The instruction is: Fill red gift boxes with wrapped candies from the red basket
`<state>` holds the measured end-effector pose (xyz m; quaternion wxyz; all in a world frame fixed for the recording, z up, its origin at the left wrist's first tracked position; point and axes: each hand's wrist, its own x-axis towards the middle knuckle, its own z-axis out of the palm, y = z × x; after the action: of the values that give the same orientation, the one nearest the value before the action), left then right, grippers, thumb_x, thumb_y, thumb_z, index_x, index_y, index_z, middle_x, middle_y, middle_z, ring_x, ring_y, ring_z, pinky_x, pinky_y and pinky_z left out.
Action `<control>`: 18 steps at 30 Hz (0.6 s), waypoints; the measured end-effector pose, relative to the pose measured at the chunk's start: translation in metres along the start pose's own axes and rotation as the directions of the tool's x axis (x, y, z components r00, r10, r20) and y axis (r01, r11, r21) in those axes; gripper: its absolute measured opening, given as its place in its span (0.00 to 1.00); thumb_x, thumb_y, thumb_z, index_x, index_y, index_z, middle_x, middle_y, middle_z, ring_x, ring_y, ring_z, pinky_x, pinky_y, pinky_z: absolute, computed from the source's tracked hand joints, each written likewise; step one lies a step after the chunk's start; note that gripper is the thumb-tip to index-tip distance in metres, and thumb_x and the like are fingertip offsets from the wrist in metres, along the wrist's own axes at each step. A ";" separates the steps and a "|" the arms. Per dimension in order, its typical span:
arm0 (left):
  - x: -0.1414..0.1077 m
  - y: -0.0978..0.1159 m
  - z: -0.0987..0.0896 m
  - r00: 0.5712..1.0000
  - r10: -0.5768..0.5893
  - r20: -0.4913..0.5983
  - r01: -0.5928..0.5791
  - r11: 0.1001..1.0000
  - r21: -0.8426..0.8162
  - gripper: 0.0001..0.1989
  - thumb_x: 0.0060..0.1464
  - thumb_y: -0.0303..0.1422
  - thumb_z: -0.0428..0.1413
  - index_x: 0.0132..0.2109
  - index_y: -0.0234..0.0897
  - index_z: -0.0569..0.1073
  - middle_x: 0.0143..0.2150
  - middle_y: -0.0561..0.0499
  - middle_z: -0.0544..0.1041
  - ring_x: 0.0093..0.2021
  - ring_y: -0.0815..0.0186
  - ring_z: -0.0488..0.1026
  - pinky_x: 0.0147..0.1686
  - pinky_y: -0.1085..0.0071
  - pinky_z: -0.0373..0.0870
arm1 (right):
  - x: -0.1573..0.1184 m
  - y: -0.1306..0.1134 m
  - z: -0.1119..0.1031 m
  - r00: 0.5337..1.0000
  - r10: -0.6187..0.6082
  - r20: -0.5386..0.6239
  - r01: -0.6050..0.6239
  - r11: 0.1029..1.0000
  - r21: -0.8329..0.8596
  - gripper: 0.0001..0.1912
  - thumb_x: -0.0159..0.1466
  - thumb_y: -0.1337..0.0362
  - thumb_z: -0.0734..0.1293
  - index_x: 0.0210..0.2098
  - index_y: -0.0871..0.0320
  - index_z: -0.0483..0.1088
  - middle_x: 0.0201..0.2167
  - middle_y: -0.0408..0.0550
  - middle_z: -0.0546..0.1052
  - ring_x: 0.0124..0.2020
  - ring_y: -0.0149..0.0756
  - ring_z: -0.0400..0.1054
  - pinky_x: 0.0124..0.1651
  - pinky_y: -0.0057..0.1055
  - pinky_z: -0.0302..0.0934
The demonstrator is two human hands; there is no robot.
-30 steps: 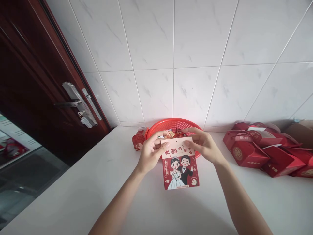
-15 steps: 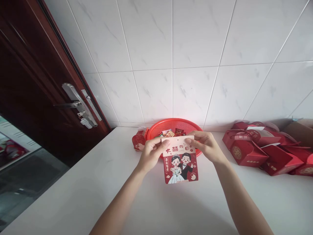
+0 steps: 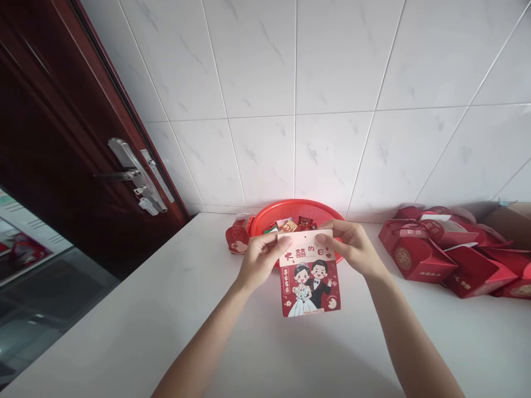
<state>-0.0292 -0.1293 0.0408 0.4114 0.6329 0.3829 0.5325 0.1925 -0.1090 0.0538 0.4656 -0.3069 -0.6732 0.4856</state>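
Between my two hands is a flat red and cream wedding card [image 3: 311, 279], printed with a cartoon bride and groom and Chinese characters. My left hand [image 3: 262, 257] pinches its upper left corner, thumb on the front. My right hand [image 3: 350, 246] pinches the upper right corner the same way. The card hangs upright above the white table, its picture facing me. Just behind it stands a red plastic basket [image 3: 265, 213] holding wrapped sweets [image 3: 287, 225]; the card and hands hide its front part.
A small red box [image 3: 237, 237] stands left of the basket. Several red gift boxes [image 3: 431, 257] are heaped at the right, before a brown cardboard box [image 3: 514, 221]. A tiled wall [image 3: 265, 110] backs the white table [image 3: 174, 309]; a dark red door [image 3: 83, 138] is at left.
Both hands keep their pinch on the card. Its lower edge has swung slightly down and toward me, and the whole view has shifted a little.
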 end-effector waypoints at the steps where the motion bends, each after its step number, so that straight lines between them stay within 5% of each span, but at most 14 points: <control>1: 0.000 0.000 0.000 1.000 0.011 -0.013 -0.011 1.000 0.004 0.22 0.57 0.49 0.60 0.27 0.35 0.76 0.25 0.52 0.73 0.28 0.67 0.68 0.28 0.71 0.66 | 0.000 0.000 0.000 1.000 -0.004 -0.012 0.004 1.000 -0.002 0.19 0.60 0.48 0.73 0.34 0.60 0.74 0.31 0.50 0.80 0.28 0.36 0.73 0.27 0.28 0.66; 13: 0.000 -0.004 -0.002 1.000 0.006 -0.027 -0.006 1.000 0.021 0.21 0.58 0.51 0.59 0.36 0.36 0.82 0.29 0.50 0.78 0.35 0.59 0.75 0.36 0.67 0.72 | -0.001 -0.004 -0.002 0.999 0.011 0.044 -0.012 1.000 0.006 0.17 0.59 0.51 0.75 0.33 0.59 0.73 0.28 0.46 0.78 0.28 0.35 0.72 0.29 0.27 0.66; 18: -0.003 -0.007 0.004 0.999 -0.031 0.039 0.032 0.999 -0.004 0.22 0.61 0.50 0.57 0.47 0.36 0.82 0.42 0.46 0.83 0.47 0.55 0.78 0.47 0.65 0.74 | -0.011 -0.005 -0.009 0.999 0.013 0.051 -0.007 0.994 -0.110 0.19 0.60 0.47 0.73 0.31 0.59 0.75 0.27 0.46 0.77 0.29 0.36 0.72 0.30 0.29 0.66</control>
<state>-0.0260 -0.1301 0.0324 0.4284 0.6360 0.3837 0.5145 0.2048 -0.1172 0.0561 0.4280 -0.3227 -0.7090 0.4582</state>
